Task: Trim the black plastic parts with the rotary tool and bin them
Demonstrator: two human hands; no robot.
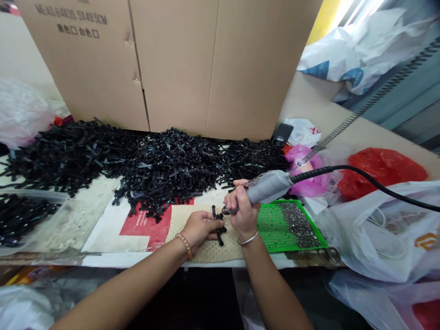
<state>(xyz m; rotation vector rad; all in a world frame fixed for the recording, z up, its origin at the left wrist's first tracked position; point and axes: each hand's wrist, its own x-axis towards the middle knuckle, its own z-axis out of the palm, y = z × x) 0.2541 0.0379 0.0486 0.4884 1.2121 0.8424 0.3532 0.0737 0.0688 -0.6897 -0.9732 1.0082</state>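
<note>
left hand [199, 229]: fingers clamped on a small black part [220, 237], thumb on the near side; the other fingertips are partly hidden by it.
black part: on or just above the honeycomb-patterned mat [206, 251], in front of the person; the left thumb covers some of it, and whether it touches the mat is hard to tell.
right hand [244, 213]: fingers wrapped around a gray power tool [270, 185], covering much of its front half.
tool tip: pointing down and left at the part; too small to tell whether it touches.
spring and cable: the coiled spring [371, 98] and the black cable [381, 183] leave the tool's rear, both cut off at the frame's right side.
green tray [271, 231]: right of the mat, partly behind the right hand, with tiny metal pieces [299, 224] too small to make out singly.
black heap [172, 165]: across the counter [99, 197], most pieces buried.
clear bin [51, 198]: more black pieces, cut off at left.
carton [178, 64]: behind the heap, its top out of frame.
</note>
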